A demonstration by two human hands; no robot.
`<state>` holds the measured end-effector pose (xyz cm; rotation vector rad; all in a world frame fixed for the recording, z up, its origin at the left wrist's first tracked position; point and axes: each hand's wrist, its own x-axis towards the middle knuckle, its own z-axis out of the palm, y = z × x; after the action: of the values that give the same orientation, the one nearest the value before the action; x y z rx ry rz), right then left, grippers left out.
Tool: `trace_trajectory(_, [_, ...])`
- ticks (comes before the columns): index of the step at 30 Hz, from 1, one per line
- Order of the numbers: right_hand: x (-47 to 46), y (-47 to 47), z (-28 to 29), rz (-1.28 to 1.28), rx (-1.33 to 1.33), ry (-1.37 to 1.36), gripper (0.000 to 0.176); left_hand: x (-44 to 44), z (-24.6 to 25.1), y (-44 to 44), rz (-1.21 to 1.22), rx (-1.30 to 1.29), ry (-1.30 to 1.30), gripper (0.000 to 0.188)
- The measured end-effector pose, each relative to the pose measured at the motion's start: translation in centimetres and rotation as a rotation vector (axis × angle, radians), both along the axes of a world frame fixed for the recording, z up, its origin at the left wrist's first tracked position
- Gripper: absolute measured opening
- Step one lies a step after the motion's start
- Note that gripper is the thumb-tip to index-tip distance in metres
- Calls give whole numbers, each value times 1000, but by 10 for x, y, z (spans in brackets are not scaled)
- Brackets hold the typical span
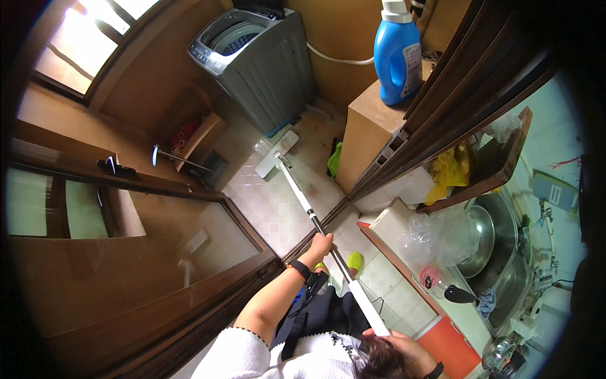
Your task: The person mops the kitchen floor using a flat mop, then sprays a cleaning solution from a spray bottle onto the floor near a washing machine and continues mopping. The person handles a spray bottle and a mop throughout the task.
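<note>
A flat mop's white-and-black pole (pixel 342 266) runs from my body out across the doorway. My left hand (pixel 322 244) is wrapped around the black middle section. At the white upper end, my right hand (pixel 396 345) grips the handle; hair hides part of that hand. The flat white mop head (pixel 277 154) rests on the tiled floor (pixel 270 208) in the far room. It lies close to the foot of a grey top-loading washing machine (pixel 267 66), whose lid is up.
Left of the doorway stands a glass-panelled sliding door (pixel 142 265); folded brown door panels (pixel 454 99) are at right. A blue detergent bottle (pixel 395 57) tops a ledge (pixel 374 109). A dustpan (pixel 215 168) sits by the left wall. Beside me is a counter with a steel sink (pixel 509 270).
</note>
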<state>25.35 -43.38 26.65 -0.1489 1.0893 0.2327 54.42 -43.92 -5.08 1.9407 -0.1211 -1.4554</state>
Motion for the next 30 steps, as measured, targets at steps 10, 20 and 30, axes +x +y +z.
trace_trajectory(10, [26,-26,-53,-126,86,-153,32,56,-32,-20,-203,76,-6,27])
trace_trajectory(20, [28,-25,-68,-298,180,-188,35,54,-37,-62,-235,43,-22,27])
trace_trajectory(30, [6,27,-49,-215,254,-121,43,35,-67,-22,-1273,6,-542,21])
